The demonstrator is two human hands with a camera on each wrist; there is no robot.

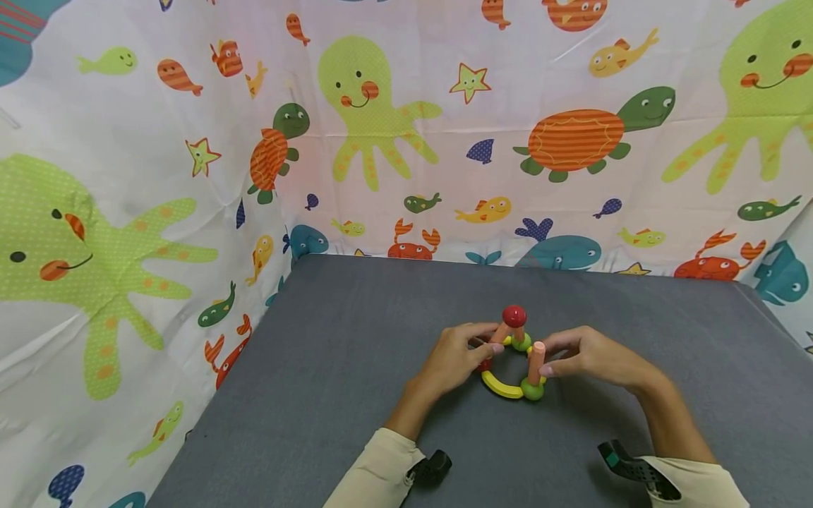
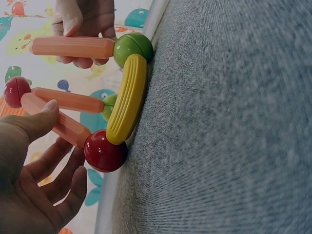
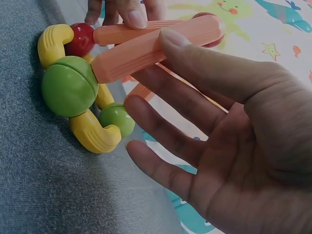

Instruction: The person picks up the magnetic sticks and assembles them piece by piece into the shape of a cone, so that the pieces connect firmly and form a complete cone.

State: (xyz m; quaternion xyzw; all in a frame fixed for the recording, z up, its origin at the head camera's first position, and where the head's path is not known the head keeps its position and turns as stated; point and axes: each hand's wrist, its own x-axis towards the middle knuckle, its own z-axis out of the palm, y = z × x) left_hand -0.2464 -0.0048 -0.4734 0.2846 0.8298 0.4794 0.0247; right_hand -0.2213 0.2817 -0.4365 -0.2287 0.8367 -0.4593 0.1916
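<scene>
A small building-toy frame stands on the table: curved yellow pieces form a ring through green and red balls, with orange rods rising from it. My left hand pinches a tilted orange rod, which runs from a lower red ball to the top red ball. Another orange rod joins that top ball to the far green ball. On the right, my right hand pinches an upright orange rod that rises from the near green ball; its upper end is bare.
A grey cloth-covered table spreads all around the toy. Behind it and to the left hangs a white curtain printed with sea animals. Dark wrist cameras sit at both cuffs.
</scene>
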